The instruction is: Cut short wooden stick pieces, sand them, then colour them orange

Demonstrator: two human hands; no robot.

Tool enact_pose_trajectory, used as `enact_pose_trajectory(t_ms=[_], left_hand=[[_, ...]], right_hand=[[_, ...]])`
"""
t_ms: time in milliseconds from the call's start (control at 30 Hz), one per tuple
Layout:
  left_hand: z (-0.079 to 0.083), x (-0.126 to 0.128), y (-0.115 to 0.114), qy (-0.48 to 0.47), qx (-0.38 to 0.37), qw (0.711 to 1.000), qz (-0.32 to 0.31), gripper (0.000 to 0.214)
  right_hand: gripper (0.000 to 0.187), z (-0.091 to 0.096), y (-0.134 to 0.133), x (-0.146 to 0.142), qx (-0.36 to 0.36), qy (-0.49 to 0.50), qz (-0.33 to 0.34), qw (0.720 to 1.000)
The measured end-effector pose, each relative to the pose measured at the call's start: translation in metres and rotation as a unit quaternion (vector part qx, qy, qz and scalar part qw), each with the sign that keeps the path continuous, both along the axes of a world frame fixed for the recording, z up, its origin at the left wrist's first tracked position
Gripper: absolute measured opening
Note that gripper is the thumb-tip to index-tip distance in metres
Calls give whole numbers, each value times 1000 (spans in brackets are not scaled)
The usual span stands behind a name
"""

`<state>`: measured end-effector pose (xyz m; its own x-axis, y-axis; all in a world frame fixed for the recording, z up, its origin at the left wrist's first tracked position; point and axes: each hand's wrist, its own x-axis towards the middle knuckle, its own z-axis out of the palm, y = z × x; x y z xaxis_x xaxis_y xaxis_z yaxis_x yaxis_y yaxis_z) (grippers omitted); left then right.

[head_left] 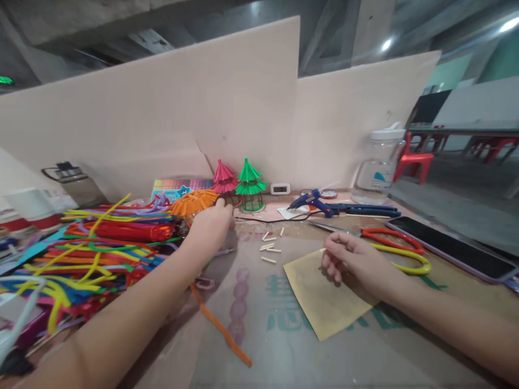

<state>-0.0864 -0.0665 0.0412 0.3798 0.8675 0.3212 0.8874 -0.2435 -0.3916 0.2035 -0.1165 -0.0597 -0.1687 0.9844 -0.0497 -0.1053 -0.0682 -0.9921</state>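
My left hand (213, 222) reaches over the left side of the table, its fingers curled at the right edge of an orange pipe-cleaner pavilion (193, 203); the fingertips are partly hidden. Just beyond stand a pink pavilion (224, 175) and a green pavilion (248, 183) with tiered roofs. Loosely curled and holding nothing, my right hand (351, 262) rests over a yellow paper square (320, 302). Close by it lie scissors (395, 237) with red and yellow handles. Several short pale sticks (268, 248) are scattered between my hands.
Pipe cleaners (97, 259) are heaped at left, and one orange strip (223, 327) lies in front. A blue glue gun (312, 202), pliers (360, 209), a phone (450, 246) and a water jug (375, 170) occupy the back right. A board (243, 97) closes off the rear.
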Motion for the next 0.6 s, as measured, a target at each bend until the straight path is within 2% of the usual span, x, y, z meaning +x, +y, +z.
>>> enact_pose_trajectory(t_ms=[100, 133, 167, 233, 267, 300, 367, 467, 600], left_hand=[[-11, 19, -16, -26, -2, 996, -83, 27], [-17, 28, -25, -48, -20, 987, -151, 28], [-24, 37, -35, -74, -59, 970, -223, 28], [-40, 54, -53, -112, -149, 935, -302, 27], [-47, 61, -60, -134, -172, 920, -327, 28], [-54, 66, -66, -156, -187, 911, -333, 32], [-65, 71, -70, -183, -206, 903, -331, 40], [-73, 72, -66, -195, -229, 902, -310, 41], [-76, 70, -60, -205, -240, 899, -303, 42]], right_hand=[[36, 15, -3, 8, 69, -95, -3, 993], [30, 22, -5, 11, 116, -162, -5, 980], [22, 28, -7, 14, 171, -246, 3, 954], [14, 37, -11, 18, 259, -401, 29, 878], [14, 40, -12, 18, 284, -454, 47, 843], [16, 40, -14, 18, 298, -488, 63, 818], [19, 38, -15, 16, 308, -525, 100, 787], [17, 35, -18, 16, 316, -551, 155, 756], [17, 45, -27, 22, 313, -583, 186, 726]])
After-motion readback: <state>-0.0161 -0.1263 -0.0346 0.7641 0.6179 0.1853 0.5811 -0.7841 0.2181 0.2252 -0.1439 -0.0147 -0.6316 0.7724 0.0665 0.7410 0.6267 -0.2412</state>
